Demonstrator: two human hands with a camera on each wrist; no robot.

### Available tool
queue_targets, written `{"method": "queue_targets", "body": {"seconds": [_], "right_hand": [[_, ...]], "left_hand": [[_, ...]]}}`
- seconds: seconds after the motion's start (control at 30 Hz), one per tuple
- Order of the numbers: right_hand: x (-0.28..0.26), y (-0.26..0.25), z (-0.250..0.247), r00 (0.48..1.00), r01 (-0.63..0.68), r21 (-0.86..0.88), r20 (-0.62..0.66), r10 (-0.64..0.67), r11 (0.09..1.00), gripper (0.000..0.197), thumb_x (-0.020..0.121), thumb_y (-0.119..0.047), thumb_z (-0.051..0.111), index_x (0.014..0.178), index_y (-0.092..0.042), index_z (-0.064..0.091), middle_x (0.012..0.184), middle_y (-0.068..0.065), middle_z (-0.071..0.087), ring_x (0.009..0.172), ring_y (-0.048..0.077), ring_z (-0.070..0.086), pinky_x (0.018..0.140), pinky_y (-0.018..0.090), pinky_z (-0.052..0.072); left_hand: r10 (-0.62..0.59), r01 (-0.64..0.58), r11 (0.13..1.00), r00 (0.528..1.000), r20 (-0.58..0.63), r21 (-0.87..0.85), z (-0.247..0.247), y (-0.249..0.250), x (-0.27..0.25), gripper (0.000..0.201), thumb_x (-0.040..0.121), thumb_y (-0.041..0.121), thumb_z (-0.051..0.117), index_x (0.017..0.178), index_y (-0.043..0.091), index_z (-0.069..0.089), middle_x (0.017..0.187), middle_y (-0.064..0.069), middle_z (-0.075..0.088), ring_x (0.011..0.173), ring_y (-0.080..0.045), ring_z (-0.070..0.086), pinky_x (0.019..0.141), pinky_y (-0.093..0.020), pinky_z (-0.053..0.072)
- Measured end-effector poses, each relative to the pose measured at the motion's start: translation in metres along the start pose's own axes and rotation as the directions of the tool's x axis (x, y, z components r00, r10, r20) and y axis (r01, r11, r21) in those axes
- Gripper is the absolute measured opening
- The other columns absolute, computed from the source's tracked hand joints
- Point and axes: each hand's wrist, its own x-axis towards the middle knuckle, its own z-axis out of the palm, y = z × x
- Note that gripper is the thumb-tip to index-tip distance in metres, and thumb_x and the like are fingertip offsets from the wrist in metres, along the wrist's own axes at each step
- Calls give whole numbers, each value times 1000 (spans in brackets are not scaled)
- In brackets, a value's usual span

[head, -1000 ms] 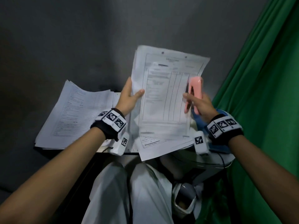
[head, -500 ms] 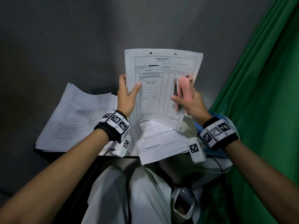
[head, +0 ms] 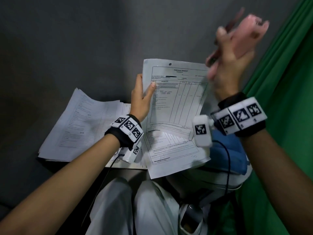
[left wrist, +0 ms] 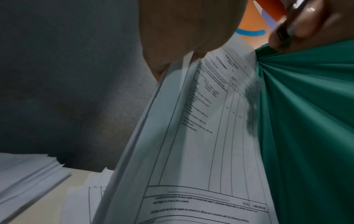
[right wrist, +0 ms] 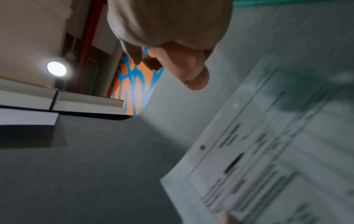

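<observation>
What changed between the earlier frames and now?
The right hand, gripping the pink stapler, lifted up and rightward, away from the papers. The left hand still holds the papers by their left edge; the paper stack beside them stayed put.

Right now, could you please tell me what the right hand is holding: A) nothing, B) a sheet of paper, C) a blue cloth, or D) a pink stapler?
D: the right hand, up by the green curtain, grips the blurred pink stapler, while only the left hand pinches the purchase request forms.
</observation>
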Motion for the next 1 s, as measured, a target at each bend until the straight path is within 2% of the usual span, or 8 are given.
{"method": "queue_targets", "body": {"seconds": [0.07, 0.13, 0.2, 0.27, 0.5, 0.67, 0.83, 1.0], "right_hand": [[2, -7, 29, 1000, -2, 51, 11, 2, 999, 14, 84, -11, 64, 92, -2, 56, 75, 5, 57, 57, 3, 58, 58, 19, 51], [-1, -6, 56, 998, -57, 75, 1, 57, 996, 9, 85, -14, 63, 83, -8, 57, 72, 2, 59, 61, 10, 58, 64, 23, 53], [-7, 2, 75, 991, -130, 66, -20, 132, 989, 14, 88, -11, 65, 75, -13, 59, 68, 0, 61, 61, 14, 59, 62, 25, 52], [-16, 14, 88, 985, -169, 44, -28, 171, 985, 19, 88, -11, 66, 70, -13, 61, 64, 2, 62, 59, 16, 59, 58, 25, 51], [-28, 40, 98, 992, -125, -107, -3, 125, 986, 29, 85, -18, 69, 59, -16, 58, 53, -5, 60, 47, 7, 59, 48, 20, 47], [-29, 45, 103, 998, -43, -243, 33, 52, 969, 28, 79, -34, 69, 64, -12, 63, 57, 1, 66, 51, 13, 64, 50, 23, 50], [-30, 49, 107, 998, -36, -299, 41, 51, 953, 27, 77, -36, 70, 59, -21, 59, 55, -4, 63, 51, 14, 62, 51, 29, 53], [-28, 50, 113, 998, -40, -296, 42, 55, 955, 29, 74, -37, 69, 67, -10, 65, 61, 3, 67, 56, 18, 65, 53, 33, 55]], "left_hand": [[11, -11, 1000, 1000, 11, 4, 2, 0, -1, 23, 98, 15, 48, 119, 6, 44, 102, 12, 60, 88, 11, 62, 75, -11, 53], [25, -25, 1000, 1000, 14, 9, 4, 2, -2, 17, 98, 15, 49, 113, 10, 44, 98, 12, 61, 86, 7, 63, 74, -16, 55], [47, -48, 998, 999, 12, 44, 5, 2, -1, 14, 98, 17, 50, 110, 12, 44, 93, 9, 62, 83, 1, 63, 73, -23, 57], [63, -65, 995, 998, 19, 71, 6, 1, -1, 13, 98, 18, 50, 108, 14, 43, 87, 11, 60, 76, 2, 61, 68, -19, 53], [74, -75, 994, 997, 9, 76, 7, -2, 0, 10, 98, 20, 48, 101, 18, 39, 78, 9, 55, 66, -7, 54, 60, -20, 47], [72, -71, 996, 997, -6, 53, 8, -3, 1, 10, 98, 18, 48, 102, 18, 39, 79, 8, 57, 66, -1, 55, 60, -16, 48], [63, -62, 996, 998, -14, 69, 7, -8, 4, 14, 99, 19, 47, 110, 13, 43, 85, 11, 57, 69, 9, 56, 65, -13, 48], [60, -60, 995, 998, -7, 85, 5, -6, 5, 16, 98, 13, 48, 104, 23, 37, 78, 13, 54, 63, 14, 55, 59, -6, 43]]}}
